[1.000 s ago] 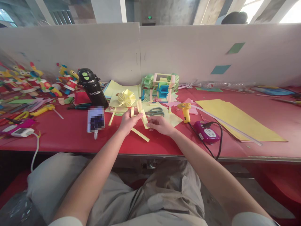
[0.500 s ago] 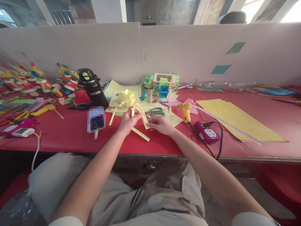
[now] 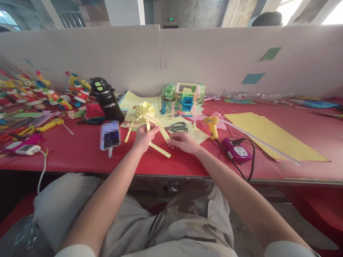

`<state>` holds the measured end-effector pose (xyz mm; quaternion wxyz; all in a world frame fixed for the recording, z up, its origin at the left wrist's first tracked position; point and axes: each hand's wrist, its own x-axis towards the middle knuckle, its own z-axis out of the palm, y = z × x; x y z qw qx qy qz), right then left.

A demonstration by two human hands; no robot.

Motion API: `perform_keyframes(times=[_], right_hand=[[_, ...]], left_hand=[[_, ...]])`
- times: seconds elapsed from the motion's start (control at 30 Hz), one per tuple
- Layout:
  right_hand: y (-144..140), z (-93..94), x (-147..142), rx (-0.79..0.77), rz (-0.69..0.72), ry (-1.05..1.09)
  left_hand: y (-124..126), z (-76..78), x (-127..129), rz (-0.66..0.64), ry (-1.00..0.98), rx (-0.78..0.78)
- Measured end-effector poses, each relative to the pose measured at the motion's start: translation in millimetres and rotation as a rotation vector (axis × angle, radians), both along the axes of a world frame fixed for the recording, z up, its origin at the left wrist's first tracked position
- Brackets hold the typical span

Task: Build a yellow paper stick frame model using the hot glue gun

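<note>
nearby: smooth red table (image 3: 182, 166), front edge running straight across. flat loose strip (image 3: 162, 150) on it, slanting away leftward. over the table, pale-yellow paper strip (image 3: 164, 133), long axis running away and to the left, bent partway. right hand (image 3: 181, 142) pinching its near end, left hand (image 3: 146, 138) pinching around the bend. beyond: sharply pleated yellow paper rosette (image 3: 144, 110), then matte pale partition (image 3: 214, 57), upright; mottled grey wall (image 3: 193, 12) farthest off.
</note>
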<state>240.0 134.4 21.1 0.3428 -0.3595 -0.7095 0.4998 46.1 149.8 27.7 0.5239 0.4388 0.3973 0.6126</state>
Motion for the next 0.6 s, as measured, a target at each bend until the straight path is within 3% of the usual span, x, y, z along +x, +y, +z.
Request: perform_keyframes(times=[0.33,0.6], right_hand=[[0.8,-2.7,-3.2,0.06,-0.055,-0.023],[2.6,-9.2,-2.7,0.06,-0.091,-0.027]], left_hand=[[3.8,-3.5,-3.6,0.011,-0.014,0.028],[2.2,5.8,-5.4,0.052,-0.075,0.064]])
